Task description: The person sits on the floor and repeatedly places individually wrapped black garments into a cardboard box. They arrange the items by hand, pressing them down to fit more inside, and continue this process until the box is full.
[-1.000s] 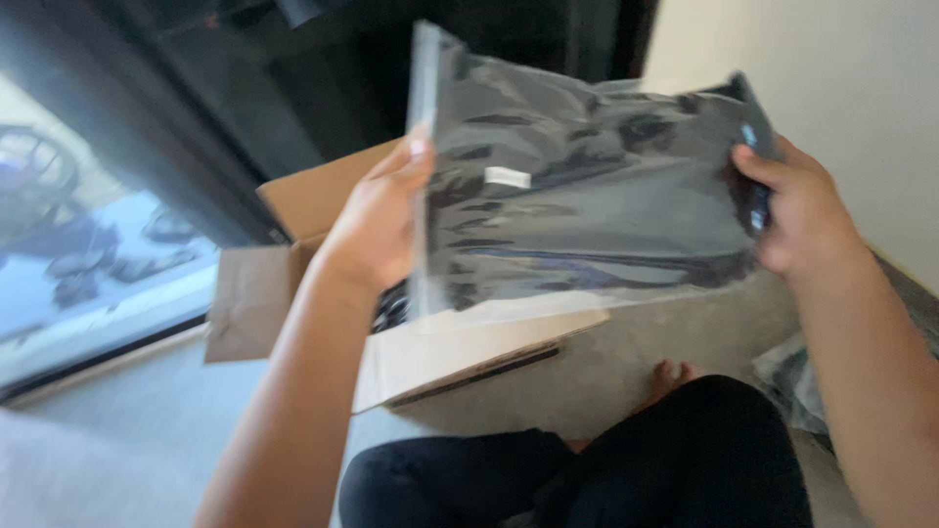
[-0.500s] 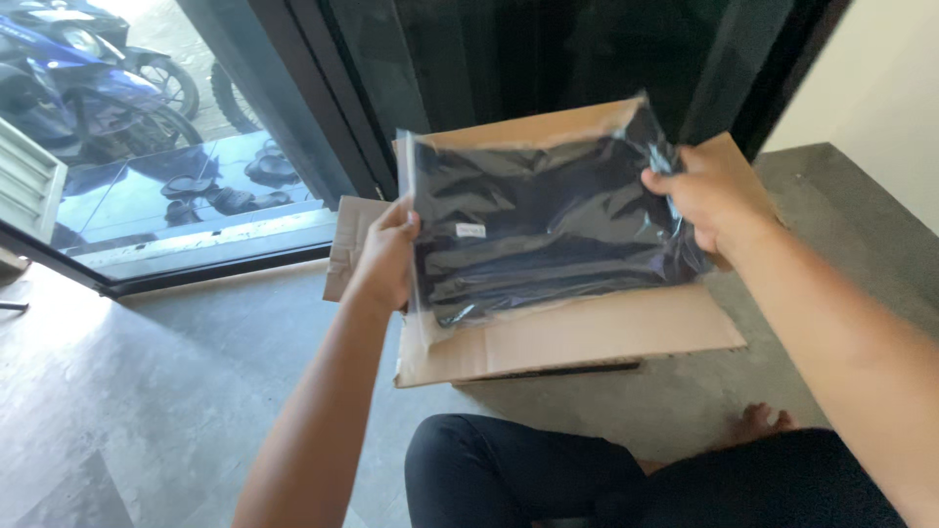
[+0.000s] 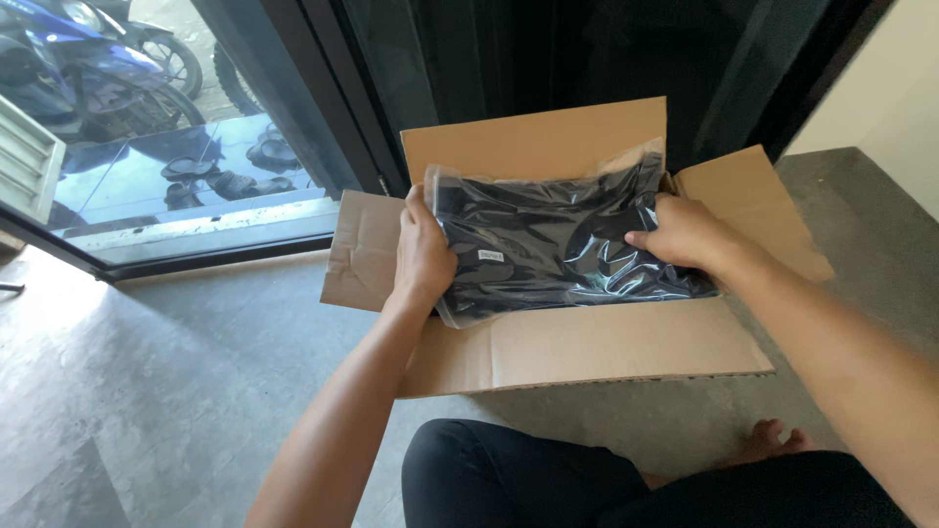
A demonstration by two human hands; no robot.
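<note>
Your left hand (image 3: 423,256) and right hand (image 3: 685,235) clamped on left, right edges of clear plastic bag with dark folded garment (image 3: 562,244), inside open brown cardboard box (image 3: 606,342) on grey floor (image 3: 176,372).

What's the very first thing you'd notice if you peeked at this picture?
Right in the middle, a shiny clear bag with dark folded clothing sits in an open cardboard box on the grey floor. The left hand grips the bag's left edge, and the right hand presses on its right side. Up in the top left corner, a blue motorbike shows through the glass door.
</note>
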